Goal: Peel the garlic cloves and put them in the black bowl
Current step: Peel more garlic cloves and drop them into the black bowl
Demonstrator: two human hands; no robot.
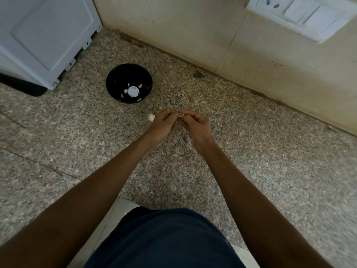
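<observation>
A garlic clove (180, 115) is pinched between both hands, left hand (163, 123) and right hand (196, 125); the black bowl (129, 83) is located at 10 o'clock, nearer the left.

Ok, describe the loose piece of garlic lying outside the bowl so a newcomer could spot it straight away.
Start at the black bowl on the speckled granite counter, near the white appliance. Come toward the person: just beyond the left hand lies a small white garlic piece. Unlike the cloves in the bowl, it rests directly on the stone.
</observation>
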